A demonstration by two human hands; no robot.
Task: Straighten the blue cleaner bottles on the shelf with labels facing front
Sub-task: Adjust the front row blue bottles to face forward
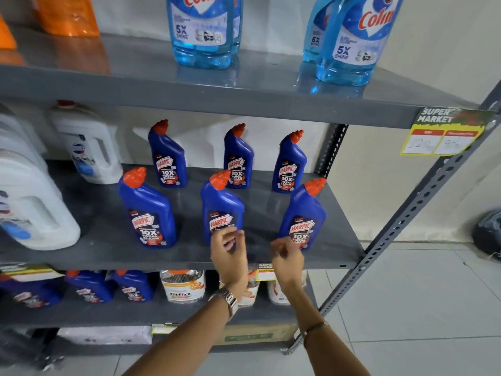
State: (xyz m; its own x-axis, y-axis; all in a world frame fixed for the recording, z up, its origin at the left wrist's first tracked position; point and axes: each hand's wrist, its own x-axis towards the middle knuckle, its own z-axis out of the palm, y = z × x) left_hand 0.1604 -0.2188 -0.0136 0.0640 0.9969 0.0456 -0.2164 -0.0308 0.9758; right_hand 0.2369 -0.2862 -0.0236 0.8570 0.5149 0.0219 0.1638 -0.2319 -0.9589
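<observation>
Head view: left hand (227,246) fingers loosely curled at middle front bottle (221,206), right hand (286,255) curled, empty. Bottles likely rigid, slick plastic, liquid-heavy; grip mid-body.

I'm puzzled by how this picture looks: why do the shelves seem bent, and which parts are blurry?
Head view: the wide-angle lens bows the grey shelf and tilts its upright; the white jugs at the left edge are smeared; the left hand and right hand are slightly blurred, while the Harpic bottles read sharply; the upper shelf mirrors the light blue Colin bottles.
</observation>
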